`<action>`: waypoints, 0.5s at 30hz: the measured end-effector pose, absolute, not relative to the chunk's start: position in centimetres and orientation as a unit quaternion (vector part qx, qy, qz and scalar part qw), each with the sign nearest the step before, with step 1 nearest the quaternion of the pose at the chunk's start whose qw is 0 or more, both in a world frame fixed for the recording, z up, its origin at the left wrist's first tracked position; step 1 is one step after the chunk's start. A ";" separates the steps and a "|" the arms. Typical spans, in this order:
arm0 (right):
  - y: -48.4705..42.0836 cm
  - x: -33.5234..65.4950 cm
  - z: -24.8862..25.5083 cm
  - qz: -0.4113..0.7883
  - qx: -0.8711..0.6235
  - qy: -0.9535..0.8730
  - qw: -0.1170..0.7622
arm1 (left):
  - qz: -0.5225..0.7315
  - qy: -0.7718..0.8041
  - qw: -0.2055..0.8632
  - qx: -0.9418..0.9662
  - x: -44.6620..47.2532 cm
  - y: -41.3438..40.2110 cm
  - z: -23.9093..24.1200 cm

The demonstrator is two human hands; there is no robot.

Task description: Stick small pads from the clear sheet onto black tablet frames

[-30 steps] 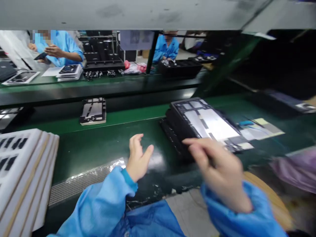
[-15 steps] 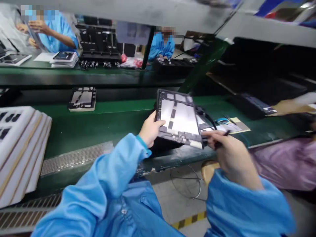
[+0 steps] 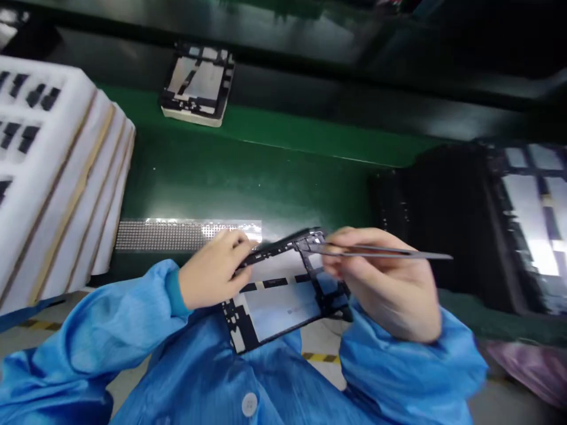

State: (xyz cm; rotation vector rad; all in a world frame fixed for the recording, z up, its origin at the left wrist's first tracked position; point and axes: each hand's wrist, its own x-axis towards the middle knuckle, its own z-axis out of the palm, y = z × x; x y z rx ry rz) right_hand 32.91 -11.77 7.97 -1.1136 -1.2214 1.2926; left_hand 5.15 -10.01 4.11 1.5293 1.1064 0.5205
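My left hand (image 3: 212,271) grips the left edge of a flat tablet frame panel (image 3: 277,292), held low against my blue smock at the bench's front edge. The panel shows silver plates and black strips. My right hand (image 3: 383,289) is closed on thin metal tweezers (image 3: 385,254), whose shaft points to the right while the fingers rest on the panel's upper right corner. Both sleeves are blue.
A stack of white foam trays (image 3: 48,171) stands at the left. Another frame panel on a pad (image 3: 197,82) lies on the green conveyor belt (image 3: 274,130). A black tray stack with a panel on top (image 3: 522,218) sits at the right. A perforated metal strip (image 3: 177,233) lies near the front edge.
The panel came off the black stack at the right and down towards my lap, held by both hands. My view has tilted downward, so the co-workers across the belt are out of sight.
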 end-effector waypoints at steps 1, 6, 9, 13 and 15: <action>-10.1 31.5 7.2 0.532 -0.452 -0.538 0.472 | 0.217 0.485 0.517 0.671 4.6 -8.9 4.1; -3.5 27.2 1.4 0.512 -0.450 -0.648 0.339 | 0.076 0.447 0.326 0.830 2.1 -3.0 2.1; -2.1 26.9 -0.8 0.505 -0.447 -0.673 0.303 | 0.045 0.425 0.324 0.844 1.8 -1.9 0.1; -2.3 27.2 -0.8 0.517 -0.443 -0.676 0.282 | 0.050 0.435 0.316 0.842 1.9 -2.4 -0.9; -2.5 27.2 -0.5 0.525 -0.448 -0.665 0.285 | 0.048 0.438 0.329 0.835 1.9 -2.5 -0.8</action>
